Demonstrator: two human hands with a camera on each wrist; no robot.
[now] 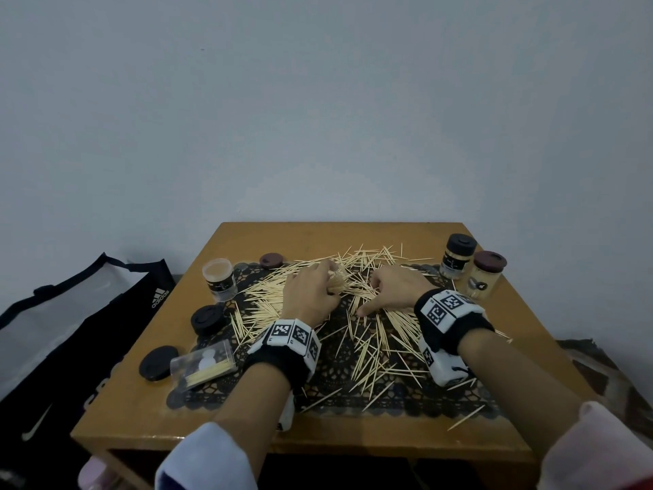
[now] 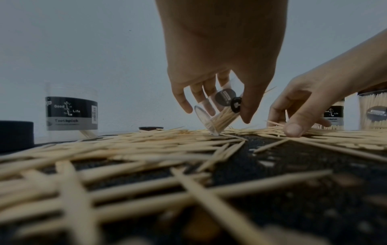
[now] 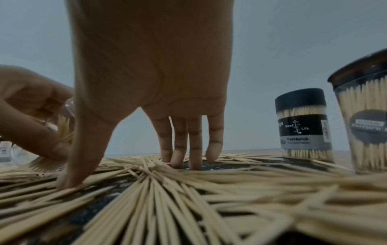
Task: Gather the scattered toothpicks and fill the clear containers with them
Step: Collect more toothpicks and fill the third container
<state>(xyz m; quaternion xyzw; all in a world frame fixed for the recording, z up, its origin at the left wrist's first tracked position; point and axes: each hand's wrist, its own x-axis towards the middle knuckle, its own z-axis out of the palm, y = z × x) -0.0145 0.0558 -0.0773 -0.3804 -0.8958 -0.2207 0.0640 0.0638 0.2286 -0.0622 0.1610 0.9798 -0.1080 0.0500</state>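
Toothpicks (image 1: 374, 351) lie scattered in a thick layer over a black lace mat (image 1: 332, 394) on the wooden table (image 1: 176, 429). My left hand (image 1: 323, 277) grips a small clear jar (image 2: 220, 119), tilted, partly filled with toothpicks, its base touching the pile. Just to its right my right hand (image 3: 125, 172) is spread on the pile, with its thumb (image 3: 69, 180) and straight fingertips (image 3: 194, 162) pressing down on the toothpicks (image 3: 159, 199). A clear open jar (image 1: 219, 279) with a black label stands at the back left, holding only a few toothpicks.
Two lidded jars full of toothpicks (image 1: 457, 258) (image 1: 487, 275) stand at the back right. A brown lid (image 1: 271, 260) and two black lids (image 1: 206, 318) (image 1: 158, 362) lie on the left, beside a clear rectangular box (image 1: 203, 364). Bags (image 1: 70, 330) stand left of the table.
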